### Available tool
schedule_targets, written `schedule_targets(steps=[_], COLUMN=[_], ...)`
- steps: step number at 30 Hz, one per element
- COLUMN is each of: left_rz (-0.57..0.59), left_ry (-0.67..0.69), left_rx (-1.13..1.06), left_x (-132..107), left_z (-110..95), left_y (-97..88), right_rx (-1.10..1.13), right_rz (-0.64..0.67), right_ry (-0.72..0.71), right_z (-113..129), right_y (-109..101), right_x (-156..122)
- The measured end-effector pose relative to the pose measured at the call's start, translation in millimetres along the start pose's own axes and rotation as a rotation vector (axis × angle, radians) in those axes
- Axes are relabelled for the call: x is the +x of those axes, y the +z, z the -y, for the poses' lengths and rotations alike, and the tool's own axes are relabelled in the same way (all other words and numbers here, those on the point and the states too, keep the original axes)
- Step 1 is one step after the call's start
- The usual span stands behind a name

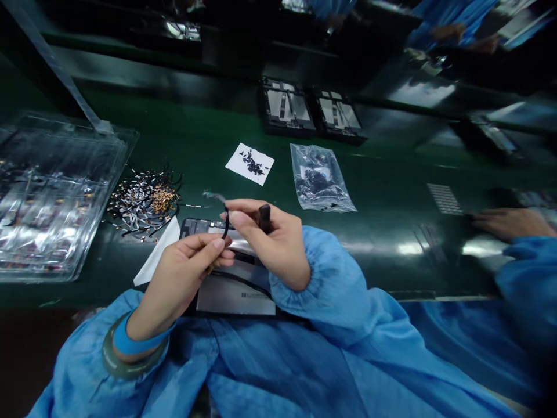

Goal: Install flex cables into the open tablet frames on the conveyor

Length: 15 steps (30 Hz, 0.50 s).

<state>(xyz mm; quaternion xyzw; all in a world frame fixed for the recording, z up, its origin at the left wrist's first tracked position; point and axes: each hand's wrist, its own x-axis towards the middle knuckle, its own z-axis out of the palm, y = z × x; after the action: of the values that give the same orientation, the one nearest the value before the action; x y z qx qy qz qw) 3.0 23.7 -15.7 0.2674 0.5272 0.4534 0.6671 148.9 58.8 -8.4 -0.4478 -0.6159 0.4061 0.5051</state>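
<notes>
"Where is the black strip (227, 223) on your feed?"

"I have it near the centre of the frame, roughly upright between both hands. The left hand (186, 262) pinches its lower end; the right hand (276, 241) nips its upper part between thumb and forefinger."

"Anything else in the right?"

"I see a stubby dark object (264, 218) tucked among its fingers."

"And around them?"

"I see a flat device (235, 299) below the hands, a heap of cables (143, 200) centre-left, and a clear bag (321, 179) right of centre."
</notes>
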Motion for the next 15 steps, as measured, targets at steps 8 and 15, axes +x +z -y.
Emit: schedule_targets(steps=[8, 15], left_rz=[-0.021, -0.432], left_ry=[0.251, 0.805], left_rx=[0.26, 0.674], left_x=[-4.2, -13.1], left_z=[7.8, 9.1], left_y=[-8.6, -6.6], right_rx=[0.249, -0.163], right_rz=[-0.037, -0.116], right_ry=[0.244, -0.093], right_z=[-6.8, 1.0], right_y=[11.3, 10.8], right_x=[8.3, -5.2])
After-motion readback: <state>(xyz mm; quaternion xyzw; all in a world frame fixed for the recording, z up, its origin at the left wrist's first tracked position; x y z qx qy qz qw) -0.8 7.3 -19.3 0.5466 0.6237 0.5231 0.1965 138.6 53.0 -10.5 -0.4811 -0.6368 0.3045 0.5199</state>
